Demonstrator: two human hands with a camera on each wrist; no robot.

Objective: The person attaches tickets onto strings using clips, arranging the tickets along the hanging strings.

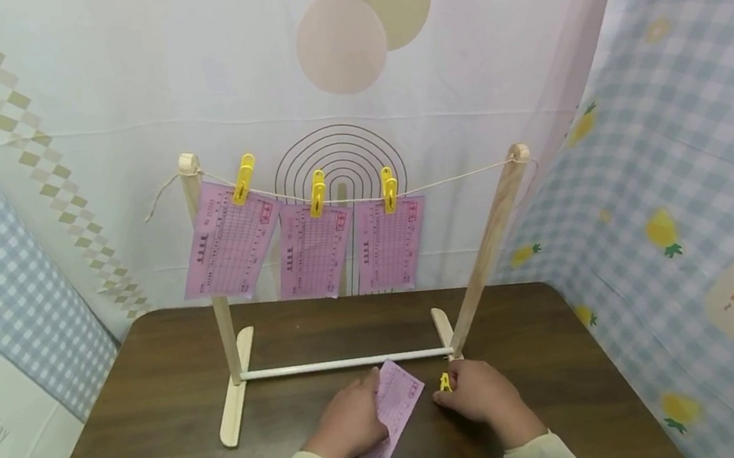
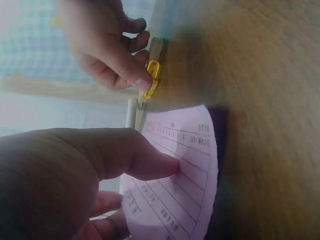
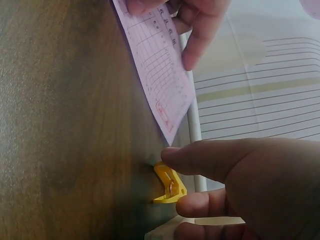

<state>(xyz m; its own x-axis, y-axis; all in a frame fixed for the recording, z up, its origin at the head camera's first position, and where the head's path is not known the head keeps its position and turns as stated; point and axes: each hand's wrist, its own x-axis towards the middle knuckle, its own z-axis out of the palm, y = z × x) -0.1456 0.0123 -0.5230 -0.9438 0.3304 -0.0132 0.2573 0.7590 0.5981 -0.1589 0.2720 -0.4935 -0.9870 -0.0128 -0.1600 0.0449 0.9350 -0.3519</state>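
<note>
Between thumb and fingers my left hand [image 1: 353, 419] holds a pink printed receipt slip [image 1: 396, 408] just above the table. In the left wrist view the thumb presses on the printed face of the slip [image 2: 182, 167]. My right hand [image 1: 484, 393] pinches a yellow clothespin [image 3: 170, 185] between thumb and forefinger, low over the table by the rack's right foot. The slip's near corner points toward the right thumb in the right wrist view. Three similar pink slips [image 1: 234, 239] hang from a string, each under a yellow clothespin [image 1: 318, 193].
A wooden rack stands on the brown table [image 1: 175, 409], with a left post [image 1: 227, 340], a right post [image 1: 488, 252] and a white crossbar [image 1: 343, 364] low between them. The string [image 1: 458, 179] sags between the post tops. Patterned curtains [image 1: 617, 227] surround the table.
</note>
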